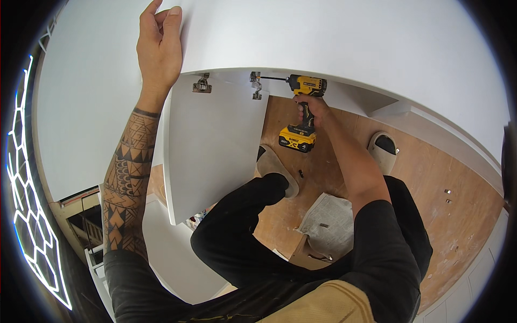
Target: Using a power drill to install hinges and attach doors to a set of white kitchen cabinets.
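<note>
My right hand [312, 107] is wrapped round the grip of a yellow-and-black cordless impact driver [308, 86], its battery hanging below. A long thin bit [273, 79] runs left from the driver to a metal cabinet hinge [256, 86]; whether the tip sits in a screw is too small to tell. That hinge is where a white cabinet door [215, 145] meets the underside of a large white cabinet [323, 32]. Another hinge [202, 84] is on the door farther left. My left hand [160, 51] lies against the cabinet's surface above the door, fingers partly extended and holding nothing.
My bent legs and slippered feet [280, 172] are on the brown wooden floor [334, 161]. A pale crumpled sheet [327, 223] lies between my legs. Small metal pieces [448, 191] are scattered at right. White panels [177, 247] stand at lower left, and a hexagon-patterned light [32, 215] glows at far left.
</note>
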### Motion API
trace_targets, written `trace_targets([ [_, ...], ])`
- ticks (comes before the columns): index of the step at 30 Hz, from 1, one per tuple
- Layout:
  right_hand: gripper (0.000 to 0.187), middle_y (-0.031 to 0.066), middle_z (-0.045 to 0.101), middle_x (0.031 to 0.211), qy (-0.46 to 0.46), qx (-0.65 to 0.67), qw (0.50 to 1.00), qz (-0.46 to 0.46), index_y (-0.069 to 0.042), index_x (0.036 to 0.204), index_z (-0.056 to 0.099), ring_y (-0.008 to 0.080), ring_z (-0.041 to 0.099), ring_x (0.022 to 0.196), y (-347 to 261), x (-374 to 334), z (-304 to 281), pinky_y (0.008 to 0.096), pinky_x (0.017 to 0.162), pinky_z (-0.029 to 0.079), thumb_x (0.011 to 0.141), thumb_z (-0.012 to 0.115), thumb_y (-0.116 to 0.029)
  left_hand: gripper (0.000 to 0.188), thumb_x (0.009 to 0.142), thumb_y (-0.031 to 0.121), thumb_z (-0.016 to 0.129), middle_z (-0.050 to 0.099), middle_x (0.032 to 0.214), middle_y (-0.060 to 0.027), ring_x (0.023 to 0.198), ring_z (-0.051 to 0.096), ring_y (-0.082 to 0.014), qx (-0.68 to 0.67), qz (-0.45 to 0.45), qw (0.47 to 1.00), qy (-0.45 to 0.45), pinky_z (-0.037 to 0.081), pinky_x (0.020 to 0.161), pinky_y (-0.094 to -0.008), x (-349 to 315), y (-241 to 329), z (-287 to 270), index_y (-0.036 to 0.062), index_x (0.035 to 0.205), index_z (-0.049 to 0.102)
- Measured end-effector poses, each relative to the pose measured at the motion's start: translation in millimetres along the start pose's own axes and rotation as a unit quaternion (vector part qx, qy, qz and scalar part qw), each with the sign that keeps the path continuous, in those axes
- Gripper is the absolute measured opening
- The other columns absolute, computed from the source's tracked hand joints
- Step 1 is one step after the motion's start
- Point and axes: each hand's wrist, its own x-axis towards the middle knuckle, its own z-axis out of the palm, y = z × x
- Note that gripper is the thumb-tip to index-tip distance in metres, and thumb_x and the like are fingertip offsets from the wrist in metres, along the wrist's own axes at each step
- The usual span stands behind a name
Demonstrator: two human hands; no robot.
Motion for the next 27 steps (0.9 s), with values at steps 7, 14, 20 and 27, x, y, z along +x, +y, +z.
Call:
trace_targets([
  [7,0.015,0.0013,0.059,0.065,0.006,-0.011,1.000,-0.006,-0.010,0.096,0.065,0.0140,0.055,0.051,-2.5,-1.7,6.0,0.0323,0.049,0.050,0.088,0.077,-0.015,0.059,0.107,0.040,0.054,0.071,0.120,-0.0101,0.120,0.062,-0.0201,-0.015,0.003,1.000,0.023,0.044,0.108,-0.0333,2.1,3.3,-2.3,0.0013,0.151,0.046],
  [14,0.016,0.0005,0.059,0.065,0.019,-0.025,0.999,-0.024,-0.011,0.098,0.067,0.0131,0.055,0.051,0.2,3.3,11.6,0.0315,0.049,0.051,0.089,0.078,-0.016,0.048,0.105,0.022,0.053,0.063,0.103,-0.0148,0.093,0.061,-0.0230,-0.071,-0.014,0.996,0.052,0.052,0.085,-0.0356,5.7,15.2,-2.7,-0.0059,0.144,0.048],
  [20,0.018,0.0007,0.059,0.065,0.013,-0.020,0.999,-0.038,-0.010,0.100,0.067,0.0130,0.055,0.051,2.8,5.6,15.2,0.0312,0.048,0.050,0.088,0.079,-0.017,0.056,0.107,0.027,0.051,0.062,0.107,-0.0114,0.094,0.057,-0.0172,-0.056,-0.024,0.998,0.010,0.049,0.087,-0.0313,5.5,14.6,-7.8,-0.0068,0.151,0.041],
  [27,0.017,0.0000,0.058,0.064,0.018,-0.041,0.998,-0.049,-0.008,0.098,0.069,0.0129,0.055,0.051,-3.3,-5.2,16.5,0.0304,0.049,0.049,0.089,0.079,-0.018,0.052,0.108,0.025,0.050,0.065,0.106,-0.0104,0.097,0.060,-0.0179,-0.070,0.016,0.995,0.066,0.050,0.090,-0.0314,1.1,6.0,-4.9,-0.0059,0.149,0.044],
])
